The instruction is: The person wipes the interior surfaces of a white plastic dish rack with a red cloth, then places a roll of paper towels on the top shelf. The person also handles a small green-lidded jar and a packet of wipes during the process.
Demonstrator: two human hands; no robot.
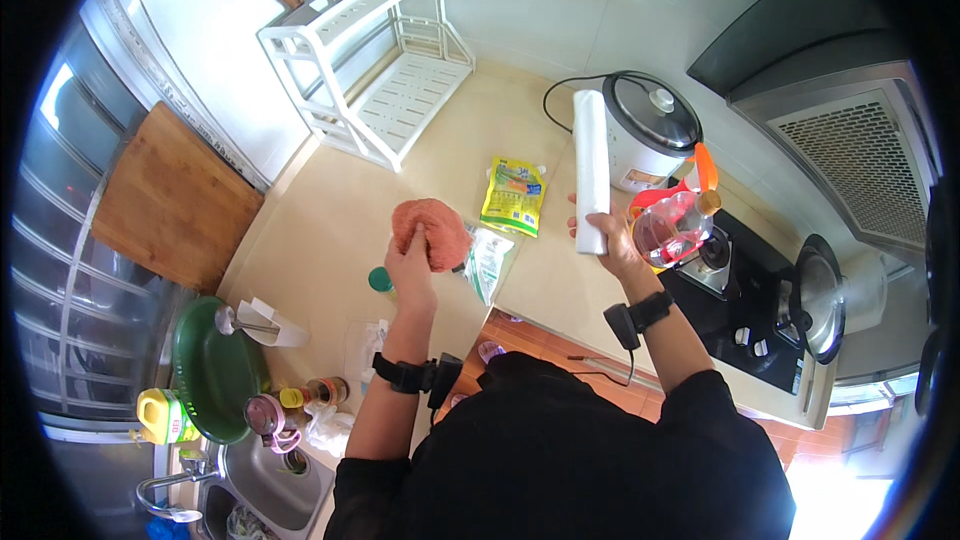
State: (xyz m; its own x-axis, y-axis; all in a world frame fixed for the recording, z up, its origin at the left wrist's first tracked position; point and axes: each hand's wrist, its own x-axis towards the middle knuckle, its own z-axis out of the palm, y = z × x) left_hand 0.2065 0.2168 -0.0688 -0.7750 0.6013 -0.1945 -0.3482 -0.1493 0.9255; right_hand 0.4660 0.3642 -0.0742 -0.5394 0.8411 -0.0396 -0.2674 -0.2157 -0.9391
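My left hand [409, 274] grips a bunched coral-coloured cloth [433, 229] over the beige countertop [330, 210]. In my right hand [621, 244] is a white roll [592, 165], apparently of thin plastic, held lengthwise in front of the rice cooker [630, 154]. Between the hands lies a yellow printed pouch [514, 196]. A white and green packet [489, 262] is close to the cloth, partly covered by it. Just left of my left wrist stands a container with a green lid [380, 279]. A clear plastic bottle [670, 229] with red parts around it is beside my right hand.
A white two-tier rack [409, 86] stands in the back corner. Leftward are a wooden cutting board [176, 199], a green basin [217, 375] and a steel sink [274, 487]. To the right are a black gas stove [739, 307], a pan lid [819, 300] and an overhead range hood [840, 142].
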